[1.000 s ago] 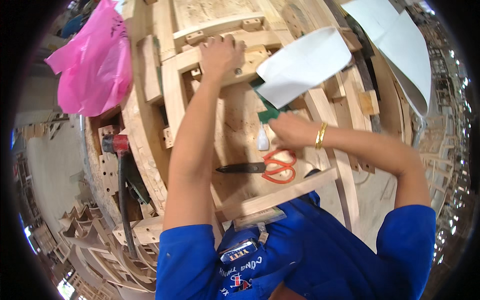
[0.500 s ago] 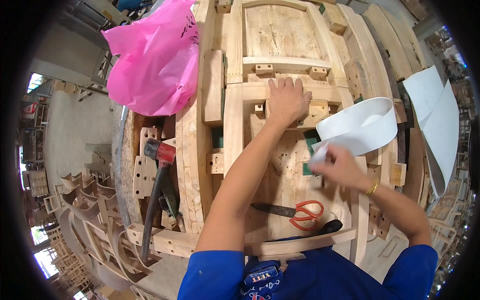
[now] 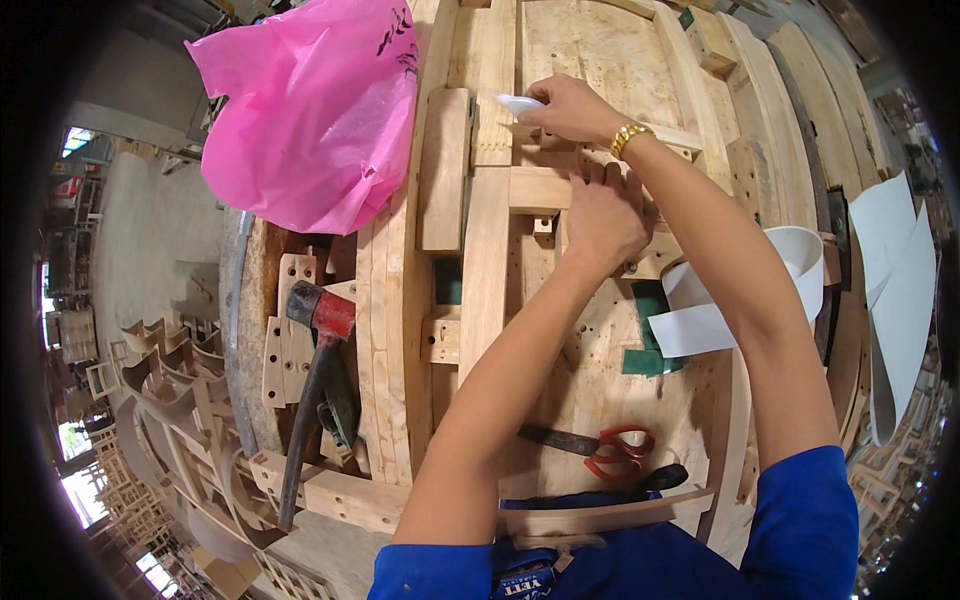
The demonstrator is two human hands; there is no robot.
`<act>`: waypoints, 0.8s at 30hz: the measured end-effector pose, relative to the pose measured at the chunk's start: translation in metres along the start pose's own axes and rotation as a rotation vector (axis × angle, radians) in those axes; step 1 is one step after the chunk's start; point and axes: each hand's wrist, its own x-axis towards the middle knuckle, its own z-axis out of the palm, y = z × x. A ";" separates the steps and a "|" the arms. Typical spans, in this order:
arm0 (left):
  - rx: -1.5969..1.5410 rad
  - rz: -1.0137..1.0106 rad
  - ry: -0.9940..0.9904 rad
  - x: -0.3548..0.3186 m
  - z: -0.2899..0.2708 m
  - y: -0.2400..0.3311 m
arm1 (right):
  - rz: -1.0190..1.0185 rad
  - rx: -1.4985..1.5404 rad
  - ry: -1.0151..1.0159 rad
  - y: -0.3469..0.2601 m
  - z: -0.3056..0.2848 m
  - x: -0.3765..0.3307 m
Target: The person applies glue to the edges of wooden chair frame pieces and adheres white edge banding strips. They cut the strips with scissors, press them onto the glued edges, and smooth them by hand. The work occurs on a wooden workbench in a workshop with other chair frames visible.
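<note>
My left hand (image 3: pixel 608 228) lies over a wooden crossbar (image 3: pixel 540 188) of a chair-like frame, its fingers curled over the far edge; the thumb is hidden. Just beyond it, my right hand (image 3: pixel 572 110) pinches a small white folded piece (image 3: pixel 519 104), slightly blurred, over the joint where the frame's left upright (image 3: pixel 492 125) meets the crossbar. A curled white strip (image 3: pixel 695 330) rests on the right of the frame, partly behind my right forearm. Scissors (image 3: pixel 618 452) with red handles lie on the board nearer my body.
At left are a pink plastic bag (image 3: pixel 310 120) and a red-and-black mallet (image 3: pixel 325 312). Green tape pieces (image 3: pixel 648 361) stick to the board. Wooden blocks (image 3: pixel 443 170) flank the frame. A white sheet (image 3: pixel 893 300) hangs at far right. Curved wooden parts (image 3: pixel 190 400) stand on the floor.
My right hand has moved from beside the curled strip, far and left across my left hand, carrying the white piece. My left hand stays on the crossbar. The view has shifted slightly.
</note>
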 end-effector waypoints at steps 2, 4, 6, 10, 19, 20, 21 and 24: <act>-0.031 -0.002 0.057 0.000 0.001 -0.001 | 0.013 -0.004 -0.040 -0.002 0.004 0.007; -0.042 -0.005 0.100 -0.001 0.004 -0.003 | 0.017 0.016 -0.065 -0.006 0.008 0.012; -0.034 -0.002 0.134 -0.001 0.005 -0.003 | 0.018 0.053 -0.071 -0.010 0.010 0.015; -0.071 0.025 0.088 0.001 0.003 -0.001 | 0.033 -0.012 -0.038 -0.013 0.010 0.019; -0.054 0.032 0.170 -0.001 0.008 -0.003 | -0.038 -0.109 -0.047 -0.018 0.006 0.027; -0.055 0.031 0.166 0.000 0.007 -0.003 | -0.058 -0.087 -0.016 -0.017 0.007 0.027; -0.055 0.031 0.161 0.000 0.006 -0.003 | -0.078 -0.065 0.017 -0.016 0.008 0.026; -0.055 0.018 0.140 -0.001 0.004 -0.003 | -0.068 -0.053 0.000 -0.019 0.007 0.025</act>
